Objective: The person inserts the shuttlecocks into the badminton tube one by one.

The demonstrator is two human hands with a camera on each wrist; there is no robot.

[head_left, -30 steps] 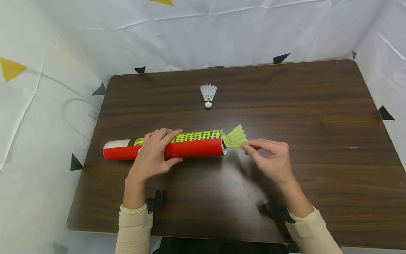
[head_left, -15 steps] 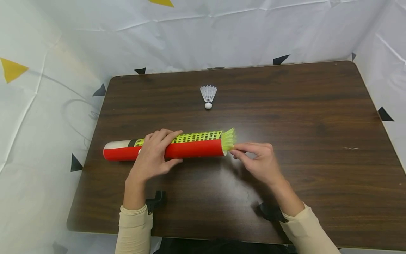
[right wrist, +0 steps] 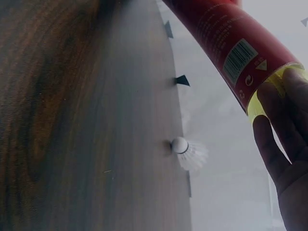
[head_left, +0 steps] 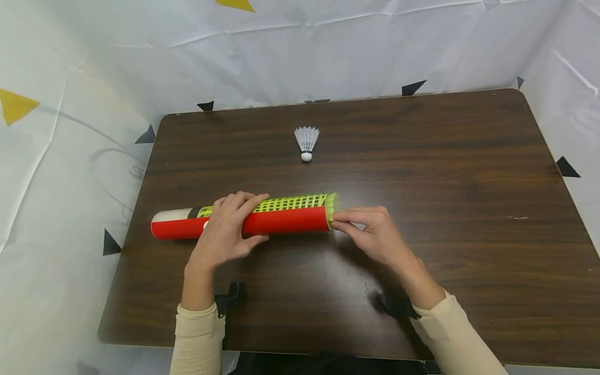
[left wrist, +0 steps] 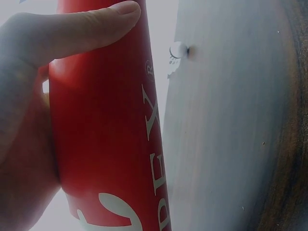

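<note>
A red, white and yellow-checked shuttlecock tube (head_left: pixel 290 220) lies lengthwise across the table, its mouth facing right. My left hand (head_left: pixel 227 226) grips it around the middle, and the left wrist view shows the thumb (left wrist: pixel 103 29) along its red side. At the mouth, only the skirt rim of a yellow shuttlecock (head_left: pixel 332 204) sticks out; the rest is hidden inside. Thumb and fingers of my right hand (head_left: pixel 370 229) pinch that rim at its near side. In the right wrist view the fingers (right wrist: pixel 274 108) lie right against the yellow skirt (right wrist: pixel 255 107).
A white shuttlecock (head_left: pixel 307 143) lies on the brown wooden table (head_left: pixel 445 156) behind the tube, its cork toward me. White sheeting (head_left: pixel 356 47) stands along the table's back and sides.
My right hand has moved left, sliding the yellow shuttlecock into the tube until just its rim shows. The left hand and the tube have stayed in place.
</note>
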